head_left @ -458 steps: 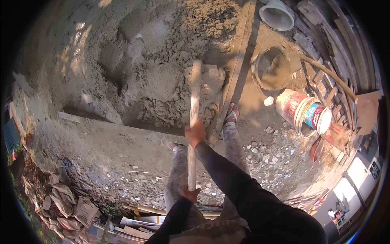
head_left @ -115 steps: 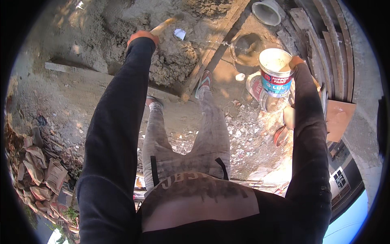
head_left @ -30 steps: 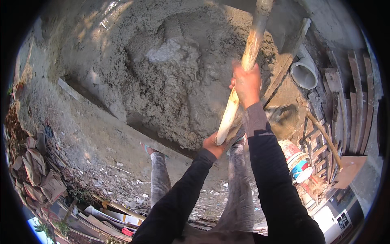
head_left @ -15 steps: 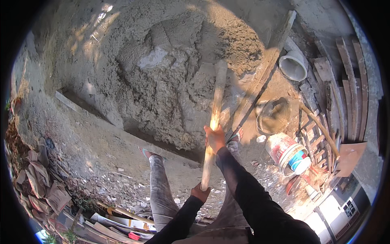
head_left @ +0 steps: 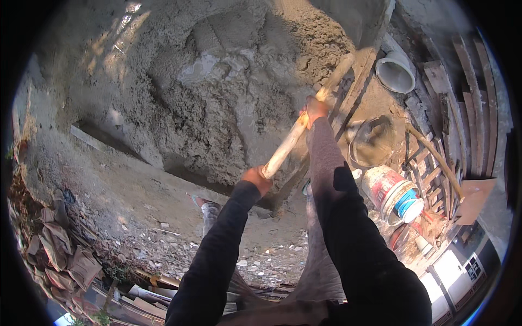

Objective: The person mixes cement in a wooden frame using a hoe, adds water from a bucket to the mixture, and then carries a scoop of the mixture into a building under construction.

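Note:
Both my hands are wrapped round the pale wooden handle of a hoe [head_left: 286,145]. My left hand [head_left: 257,180] grips its near end, and my right hand [head_left: 316,110] is closed higher up the shaft. The handle slants up to the right, its thick far end over the right side of the wet grey mortar [head_left: 217,122]. No blade can be made out clearly at that end. A whitish wet puddle [head_left: 201,68] lies in the hollow of the mortar heap.
Boards [head_left: 109,142] edge the mortar near my feet, and a plank [head_left: 359,87] bounds its right side. To the right are a grey bucket [head_left: 395,73], a round container of murky water [head_left: 375,142], a red-and-white bucket [head_left: 383,187] and stacked timber [head_left: 468,108]. Crumpled sacks [head_left: 57,242] lie left.
Both hands have moved up and forward with the hoe, the left one most. The handle has swung from nearly upright to a slant, its far end shifting right.

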Tool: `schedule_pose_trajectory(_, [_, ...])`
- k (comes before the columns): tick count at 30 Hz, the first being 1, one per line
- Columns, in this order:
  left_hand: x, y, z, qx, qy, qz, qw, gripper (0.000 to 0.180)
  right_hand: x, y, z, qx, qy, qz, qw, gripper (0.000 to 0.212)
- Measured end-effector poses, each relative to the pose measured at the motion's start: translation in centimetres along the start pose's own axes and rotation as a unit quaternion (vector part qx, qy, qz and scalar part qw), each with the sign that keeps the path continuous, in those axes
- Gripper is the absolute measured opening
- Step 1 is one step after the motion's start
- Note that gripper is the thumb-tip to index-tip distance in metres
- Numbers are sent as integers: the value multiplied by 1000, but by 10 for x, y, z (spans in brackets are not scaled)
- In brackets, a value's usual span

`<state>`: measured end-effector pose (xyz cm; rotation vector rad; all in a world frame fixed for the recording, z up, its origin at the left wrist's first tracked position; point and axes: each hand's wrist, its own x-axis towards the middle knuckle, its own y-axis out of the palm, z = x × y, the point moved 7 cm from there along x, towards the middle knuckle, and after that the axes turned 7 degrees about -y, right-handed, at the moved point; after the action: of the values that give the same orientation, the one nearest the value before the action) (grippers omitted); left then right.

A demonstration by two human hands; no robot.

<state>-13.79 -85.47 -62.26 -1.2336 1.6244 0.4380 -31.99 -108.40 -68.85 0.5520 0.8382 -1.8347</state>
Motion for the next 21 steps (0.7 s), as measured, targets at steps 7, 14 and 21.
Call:
schedule_pose_trajectory(7, [-142,-91,117,-132,-61,-5,989,32,-187,117,-39,100,74,106,987,19])
schedule_pose_trajectory(14, [-112,-54,119,-217,-16,-163,962,24,-243,148,58,26,-202,237,950,34])
schedule_pose_trajectory(21, [35,-47,-13,-437,-34,-50,897,25,-102,246,123,-270,-259,279,884,34])
